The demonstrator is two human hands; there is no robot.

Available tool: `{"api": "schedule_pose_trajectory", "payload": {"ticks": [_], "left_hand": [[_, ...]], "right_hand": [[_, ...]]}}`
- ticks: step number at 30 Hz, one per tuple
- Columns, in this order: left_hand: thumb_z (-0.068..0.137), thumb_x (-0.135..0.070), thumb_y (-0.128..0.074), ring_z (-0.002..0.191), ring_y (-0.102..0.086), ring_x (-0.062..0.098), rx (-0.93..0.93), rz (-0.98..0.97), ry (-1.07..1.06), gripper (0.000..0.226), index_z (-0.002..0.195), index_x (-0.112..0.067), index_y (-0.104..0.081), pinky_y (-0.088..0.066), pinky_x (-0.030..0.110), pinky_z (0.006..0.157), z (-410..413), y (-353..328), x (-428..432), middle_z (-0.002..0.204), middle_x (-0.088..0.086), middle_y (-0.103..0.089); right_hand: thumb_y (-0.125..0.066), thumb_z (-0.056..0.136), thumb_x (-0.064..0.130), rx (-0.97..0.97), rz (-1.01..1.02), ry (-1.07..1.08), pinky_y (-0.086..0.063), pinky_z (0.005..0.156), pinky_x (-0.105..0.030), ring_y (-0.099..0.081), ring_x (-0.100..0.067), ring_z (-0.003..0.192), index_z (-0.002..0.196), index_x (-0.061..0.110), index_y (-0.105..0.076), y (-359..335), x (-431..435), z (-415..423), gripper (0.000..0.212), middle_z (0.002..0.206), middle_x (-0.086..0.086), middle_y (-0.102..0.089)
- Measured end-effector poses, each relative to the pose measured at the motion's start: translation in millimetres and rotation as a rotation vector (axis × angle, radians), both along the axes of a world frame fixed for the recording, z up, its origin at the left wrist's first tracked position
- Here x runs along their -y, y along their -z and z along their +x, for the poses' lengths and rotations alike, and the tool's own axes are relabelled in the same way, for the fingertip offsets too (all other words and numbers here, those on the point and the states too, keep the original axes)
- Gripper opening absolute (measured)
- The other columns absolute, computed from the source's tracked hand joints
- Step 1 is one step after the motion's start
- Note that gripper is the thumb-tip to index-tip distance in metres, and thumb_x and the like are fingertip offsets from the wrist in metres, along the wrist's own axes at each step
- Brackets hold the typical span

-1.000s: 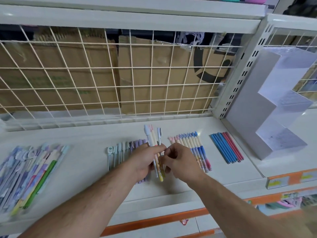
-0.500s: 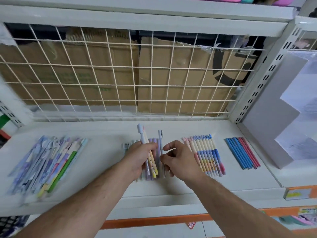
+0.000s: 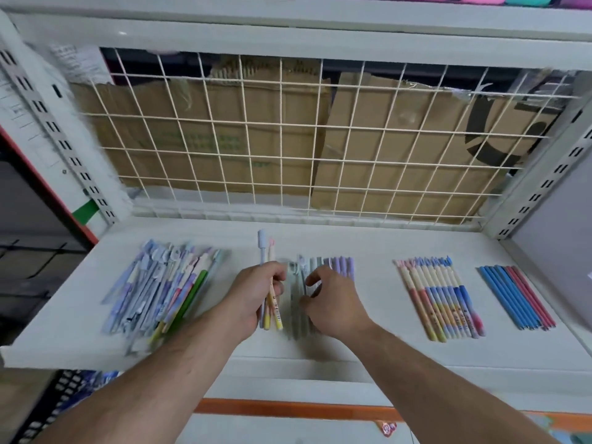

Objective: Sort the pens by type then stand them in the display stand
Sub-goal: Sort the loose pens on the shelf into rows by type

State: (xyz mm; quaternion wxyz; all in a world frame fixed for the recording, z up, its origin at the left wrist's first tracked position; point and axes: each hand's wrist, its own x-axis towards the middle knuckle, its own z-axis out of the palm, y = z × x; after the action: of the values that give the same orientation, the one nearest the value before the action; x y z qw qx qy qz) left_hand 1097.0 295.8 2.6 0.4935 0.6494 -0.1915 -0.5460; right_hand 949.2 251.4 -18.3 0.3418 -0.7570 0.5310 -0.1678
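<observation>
My left hand [image 3: 254, 296] grips two pens [image 3: 266, 274], one pale blue and one yellow-pink, held upright above the shelf. My right hand [image 3: 333, 302] hovers with curled fingers over a row of grey and purple pens [image 3: 339, 265] lying on the shelf; whether it pinches one I cannot tell. A mixed unsorted pile of pens [image 3: 163, 290] lies at the left. A row of pastel gradient pens [image 3: 439, 296] lies to the right, and a row of blue and red pens [image 3: 515, 296] further right. The grey display stand [image 3: 557, 238] shows only at the right edge.
The white shelf [image 3: 368, 344] has a wire grid back [image 3: 288, 139] with cardboard behind it. Slotted uprights stand at the left [image 3: 54, 133] and right [image 3: 544, 184]. An orange strip runs along the shelf front below.
The view has swung left, so the stand has slid almost out of sight. My left hand moved slightly left with its pens. My right hand came down over the grey and purple row.
</observation>
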Motion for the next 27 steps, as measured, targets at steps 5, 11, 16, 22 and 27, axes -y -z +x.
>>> {"api": "schedule_pose_trajectory", "payload": {"ticks": [5, 11, 16, 22, 27], "left_hand": [[0.084, -0.018, -0.057, 0.042, -0.031, 0.014, 0.011, 0.017, 0.009, 0.017, 0.068, -0.014, -0.055, -0.024, 0.024, 0.046, 13.4, -0.3, -8.7, 0.053, 0.001, -0.041], [0.085, -0.018, -0.057, 0.044, -0.033, 0.014, 0.009, 0.002, 0.03, 0.018, 0.068, -0.012, -0.056, -0.024, 0.027, 0.05, 23.4, 5.2, -12.4, 0.054, 0.003, -0.041], [0.082, -0.019, -0.057, 0.044, -0.035, 0.015, 0.054, 0.023, 0.098, 0.014, 0.069, -0.015, -0.053, -0.028, 0.025, 0.049, 26.2, 6.6, -11.2, 0.054, 0.001, -0.045], [0.085, -0.012, -0.056, 0.062, -0.05, 0.022, 0.046, -0.057, 0.1, 0.012, 0.081, -0.008, -0.066, -0.036, 0.029, 0.056, 12.8, 5.7, -5.6, 0.067, 0.008, -0.057], [0.094, -0.033, -0.058, 0.041, -0.042, 0.017, 0.009, -0.064, 0.11, 0.031, 0.069, -0.015, -0.058, -0.031, 0.021, 0.045, 5.3, 2.0, -2.1, 0.058, 0.005, -0.051]], "right_hand": [[-0.065, 0.085, 0.018, -0.001, 0.005, -0.032, -0.049, 0.049, -0.02, -0.063, -0.011, 0.058, 0.109, 0.025, -0.059, 0.8, -5.8, 23.7, 0.026, 0.076, 0.004, -0.065], [-0.059, 0.092, 0.018, -0.108, -0.032, -0.088, -0.053, 0.07, -0.023, -0.068, -0.016, 0.082, 0.116, 0.018, -0.071, 5.0, -8.1, 39.6, 0.027, 0.095, 0.0, -0.072], [-0.058, 0.094, 0.019, -0.026, -0.05, 0.014, -0.05, 0.066, -0.021, -0.067, -0.013, 0.079, 0.097, 0.019, -0.073, 0.4, -14.4, 38.3, 0.015, 0.088, 0.004, -0.072], [-0.069, 0.079, 0.019, 0.388, 0.1, 0.037, -0.05, 0.053, -0.021, -0.059, -0.005, 0.057, 0.077, 0.021, -0.065, -20.0, -32.1, 36.1, 0.005, 0.067, 0.006, -0.068], [-0.07, 0.08, 0.011, 0.389, 0.145, 0.04, -0.058, 0.062, -0.027, -0.069, -0.007, 0.064, 0.087, 0.016, -0.066, -24.3, -33.1, 30.7, 0.01, 0.069, 0.004, -0.073]]}}
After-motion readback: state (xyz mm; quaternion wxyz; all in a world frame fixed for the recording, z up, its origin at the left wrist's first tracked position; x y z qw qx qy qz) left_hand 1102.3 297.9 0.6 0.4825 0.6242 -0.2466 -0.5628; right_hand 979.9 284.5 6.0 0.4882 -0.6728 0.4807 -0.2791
